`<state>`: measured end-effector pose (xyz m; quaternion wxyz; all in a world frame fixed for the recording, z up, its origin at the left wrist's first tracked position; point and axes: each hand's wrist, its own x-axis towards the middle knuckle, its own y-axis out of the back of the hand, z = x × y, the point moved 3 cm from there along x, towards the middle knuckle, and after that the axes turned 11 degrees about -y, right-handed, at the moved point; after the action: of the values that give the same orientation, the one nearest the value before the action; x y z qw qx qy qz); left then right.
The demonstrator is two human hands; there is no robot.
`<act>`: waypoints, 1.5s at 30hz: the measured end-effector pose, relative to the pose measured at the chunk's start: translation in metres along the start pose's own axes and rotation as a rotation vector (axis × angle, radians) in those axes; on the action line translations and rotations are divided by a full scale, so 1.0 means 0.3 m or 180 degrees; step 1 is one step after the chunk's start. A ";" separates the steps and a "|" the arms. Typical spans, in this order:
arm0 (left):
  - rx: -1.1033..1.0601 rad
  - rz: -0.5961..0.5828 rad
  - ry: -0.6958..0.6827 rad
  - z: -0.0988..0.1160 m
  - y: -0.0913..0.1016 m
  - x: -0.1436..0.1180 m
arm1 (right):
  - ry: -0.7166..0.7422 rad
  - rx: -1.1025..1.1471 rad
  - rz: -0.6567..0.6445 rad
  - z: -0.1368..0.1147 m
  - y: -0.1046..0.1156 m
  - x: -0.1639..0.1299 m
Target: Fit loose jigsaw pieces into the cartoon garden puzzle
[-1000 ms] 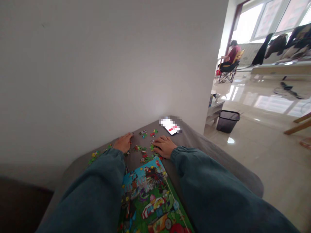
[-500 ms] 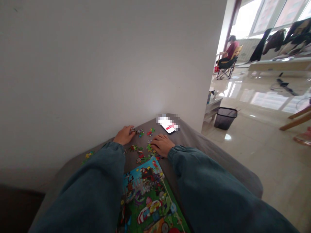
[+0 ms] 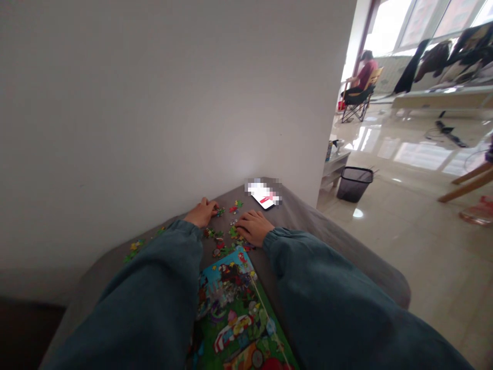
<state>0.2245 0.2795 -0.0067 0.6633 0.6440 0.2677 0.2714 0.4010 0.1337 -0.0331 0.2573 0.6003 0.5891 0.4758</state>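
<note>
My left hand point(image 3: 203, 212) is at the wall side of the grey-covered surface. Its thumb and fingers are closed at a small cluster of jigsaw puzzle pieces point(image 3: 220, 211), and the fingertips partly hide what they grip. My right hand point(image 3: 254, 227) lies palm down, fingers loosely spread, over more green puzzle pieces point(image 3: 232, 232). Between the hands are further colourful pieces point(image 3: 219, 245), some joined in small groups. Nearer to me, a cartoon-printed puzzle board point(image 3: 234, 313) lies between my forearms, partly covered by my left sleeve.
A lit phone point(image 3: 264, 195) lies beyond my right hand. Yellow and green pieces point(image 3: 135, 246) lie left of my left forearm. A pale wall point(image 3: 173, 103) borders the surface. On the floor to the right stands a black mesh bin point(image 3: 354, 184); a person point(image 3: 365, 74) sits farther back.
My left hand has shifted slightly right, its fingers now over the grey pieces beside the green one. My right hand keeps its place on the pieces. The whole view has moved a little.
</note>
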 end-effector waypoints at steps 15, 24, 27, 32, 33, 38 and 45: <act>0.0028 0.0643 -0.1310 0.338 0.196 -0.449 | -0.0342 0.3910 -0.1072 -0.194 0.046 -0.049; -0.0495 0.0903 -0.0726 0.332 0.173 -0.748 | -0.0293 0.3663 -0.2085 -0.308 0.003 -0.166; -0.0855 0.1074 -0.0499 0.285 0.135 -0.849 | -0.0250 0.3288 -0.2236 -0.330 0.013 -0.189; -0.1171 0.1046 0.0008 0.210 0.018 -0.940 | -0.0573 0.2883 -0.2630 -0.344 0.020 -0.216; -0.1192 0.0978 0.0020 0.203 0.003 -0.946 | -0.0623 0.2762 -0.2674 -0.343 0.020 -0.218; -0.1154 0.0826 -0.0090 0.206 0.006 -0.951 | -0.0317 0.2130 -0.2480 -0.339 0.006 -0.217; -0.1126 0.0688 -0.0270 0.221 0.006 -0.959 | -0.0269 0.1748 -0.2049 -0.359 -0.002 -0.221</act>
<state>0.0670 0.0299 -0.0014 0.7437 0.5534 0.1170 0.3564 0.3164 0.0436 -0.0066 0.2472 0.4509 0.8403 0.1714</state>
